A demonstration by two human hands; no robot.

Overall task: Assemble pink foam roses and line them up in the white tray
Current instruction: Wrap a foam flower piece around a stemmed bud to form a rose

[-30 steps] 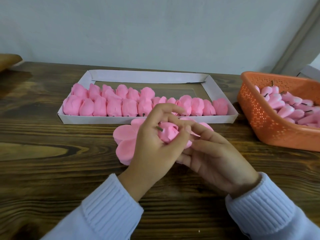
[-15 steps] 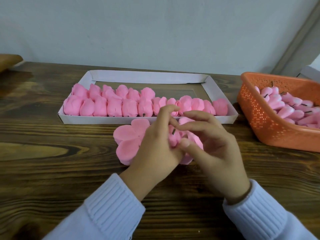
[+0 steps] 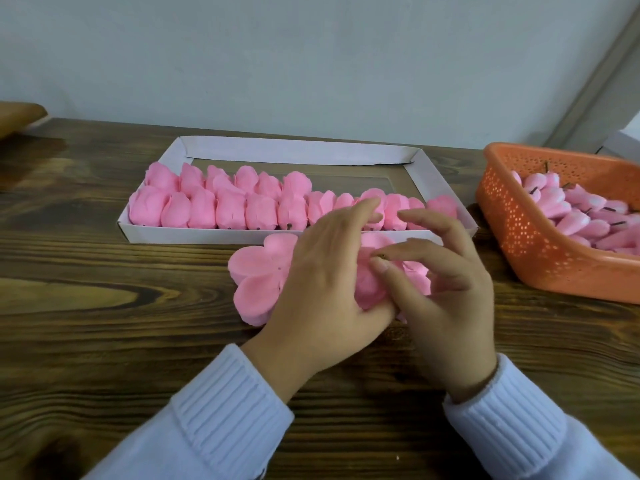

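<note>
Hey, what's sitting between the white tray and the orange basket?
Nothing: in the head view, only bare wooden table separates the white tray from the orange basket.

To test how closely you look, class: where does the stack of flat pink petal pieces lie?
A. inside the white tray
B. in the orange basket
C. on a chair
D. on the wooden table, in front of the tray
D: the petal stack lies on the wooden table on the near side of the white tray, partly under the left hand.
</note>
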